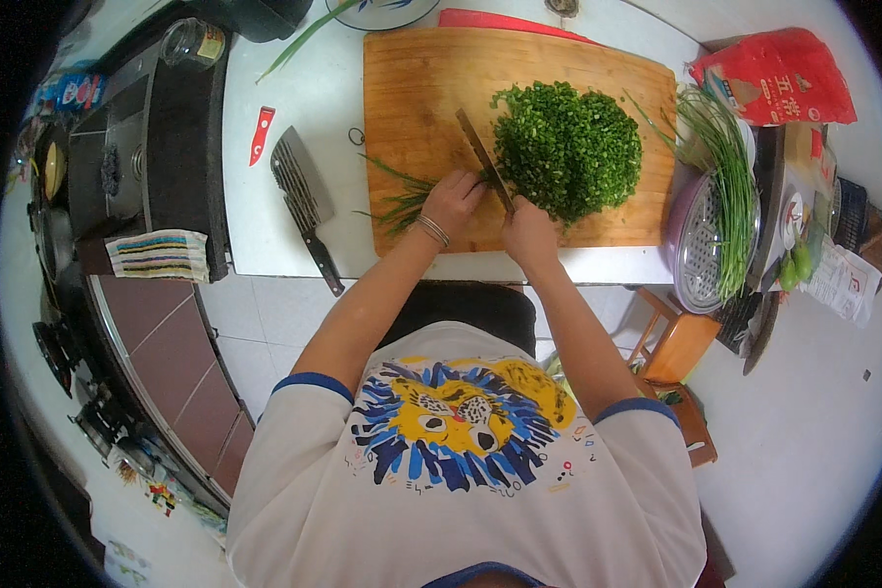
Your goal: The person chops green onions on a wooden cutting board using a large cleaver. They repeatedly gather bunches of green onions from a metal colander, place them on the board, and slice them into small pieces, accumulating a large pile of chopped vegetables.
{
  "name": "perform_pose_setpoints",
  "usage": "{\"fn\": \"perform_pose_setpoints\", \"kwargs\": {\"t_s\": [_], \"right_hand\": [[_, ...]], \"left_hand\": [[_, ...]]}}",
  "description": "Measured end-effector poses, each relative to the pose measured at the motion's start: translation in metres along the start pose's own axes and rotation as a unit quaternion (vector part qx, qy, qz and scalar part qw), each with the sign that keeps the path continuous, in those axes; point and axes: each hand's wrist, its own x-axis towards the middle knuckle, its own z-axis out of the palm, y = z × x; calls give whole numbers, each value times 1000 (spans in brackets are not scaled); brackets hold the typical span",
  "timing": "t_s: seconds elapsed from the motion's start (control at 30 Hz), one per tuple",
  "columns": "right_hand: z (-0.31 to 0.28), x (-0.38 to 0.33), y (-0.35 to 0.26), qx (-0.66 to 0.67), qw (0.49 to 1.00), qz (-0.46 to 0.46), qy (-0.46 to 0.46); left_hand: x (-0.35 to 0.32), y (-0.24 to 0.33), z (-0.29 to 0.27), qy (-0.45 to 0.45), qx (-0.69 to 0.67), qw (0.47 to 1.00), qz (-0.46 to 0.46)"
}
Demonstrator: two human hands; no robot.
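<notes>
Around the frame's centre, the left hand point(449, 202) pins the greens point(398, 198); the right hand point(531, 235) grips the knife point(482, 152). Curl guiding fingertips point(477, 186) back.

Bright light, soft shadows, bent edges, black corners.

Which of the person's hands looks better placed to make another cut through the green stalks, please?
Probably the right hand: it already grips the knife by its handle end, while the left hand seems occupied holding the green stalks on the cutting board.
</notes>
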Motion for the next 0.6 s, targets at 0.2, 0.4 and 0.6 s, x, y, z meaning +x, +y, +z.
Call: {"fn": "perform_pose_setpoints", "kwargs": {"t_s": [0.2,0.4,0.6], "right_hand": [[2,20,-9,12,1000,-25,-6],[-4,22,-5,25,998,19,60],[-9,16,22,27,996,0,85]], "left_hand": [[1,-2,-1,-7,-7,1000,15],[7,0,0,0,-24,999,33],[19,10,18,19,-37,999,17]]}}
